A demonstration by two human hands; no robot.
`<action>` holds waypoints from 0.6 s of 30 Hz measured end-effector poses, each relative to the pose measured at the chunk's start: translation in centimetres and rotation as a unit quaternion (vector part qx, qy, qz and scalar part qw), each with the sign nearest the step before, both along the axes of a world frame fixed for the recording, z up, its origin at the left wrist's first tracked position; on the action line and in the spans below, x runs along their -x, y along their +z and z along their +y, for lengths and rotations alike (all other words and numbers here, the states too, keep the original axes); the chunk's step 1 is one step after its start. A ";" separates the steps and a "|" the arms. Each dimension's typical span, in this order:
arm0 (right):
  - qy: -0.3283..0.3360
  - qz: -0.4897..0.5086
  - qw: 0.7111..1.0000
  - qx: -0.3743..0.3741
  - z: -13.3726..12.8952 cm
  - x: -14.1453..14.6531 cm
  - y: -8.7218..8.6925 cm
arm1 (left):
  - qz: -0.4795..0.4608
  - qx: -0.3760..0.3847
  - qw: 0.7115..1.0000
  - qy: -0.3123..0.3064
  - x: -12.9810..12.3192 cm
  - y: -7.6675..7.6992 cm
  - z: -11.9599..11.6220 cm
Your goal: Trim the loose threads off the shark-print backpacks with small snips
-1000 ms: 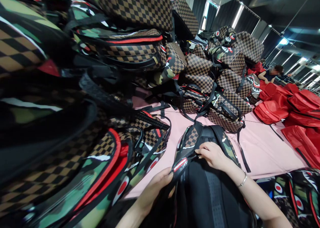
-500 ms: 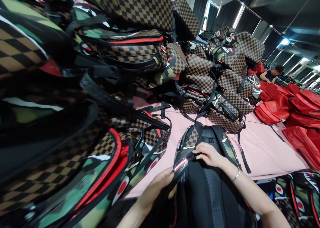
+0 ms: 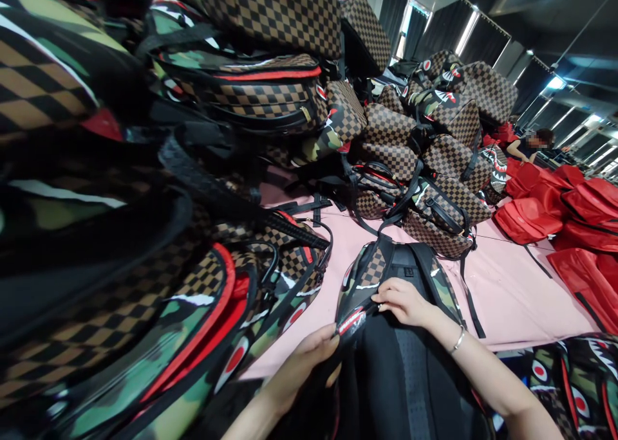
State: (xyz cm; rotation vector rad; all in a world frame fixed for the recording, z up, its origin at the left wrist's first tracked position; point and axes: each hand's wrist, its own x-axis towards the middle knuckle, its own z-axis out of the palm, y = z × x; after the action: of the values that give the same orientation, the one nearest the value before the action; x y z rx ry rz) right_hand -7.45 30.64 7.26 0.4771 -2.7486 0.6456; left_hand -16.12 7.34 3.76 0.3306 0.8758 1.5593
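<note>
A black backpack (image 3: 410,356) with camouflage and brown check trim lies in front of me, its padded back facing up. My left hand (image 3: 311,356) is closed around one of its shoulder straps, thumb on top and fingers beneath. Just beyond that thumb, a red and white label (image 3: 351,322) shows on the strap under a shiny film. My right hand (image 3: 398,302) pinches the same strap farther up, its fingertips pressed together at the edge. Whether they hold something small there is hard to make out.
Checkered and camouflage backpacks (image 3: 270,99) are heaped high on the left, and more (image 3: 449,163) are stacked behind. Red bags (image 3: 528,218) lie at the right on the pink table cover (image 3: 512,298). Camouflage bags (image 3: 574,375) sit at lower right. A person (image 3: 531,145) is in the background.
Both hands keep their hold on the strap. The strap's label has turned a little, so more of its lettering faces me. The view has shifted slightly.
</note>
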 end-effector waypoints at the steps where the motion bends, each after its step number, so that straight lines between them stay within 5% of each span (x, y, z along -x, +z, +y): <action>1: -0.002 0.007 1.000 -0.013 -0.1 -0.1 0.1 | 0.004 0.007 1.000 0.004 0.0 0.2 0.0; 18: 0.016 0.012 0.999 -0.032 -0.5 0.3 0.7 | 0.034 0.017 0.999 0.014 0.1 2.0 -0.2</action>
State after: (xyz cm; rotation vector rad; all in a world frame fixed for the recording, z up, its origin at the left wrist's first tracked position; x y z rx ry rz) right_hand -7.76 30.15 7.97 0.5409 -2.7515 0.5572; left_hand -16.26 7.15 5.77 0.3492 0.9621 1.5653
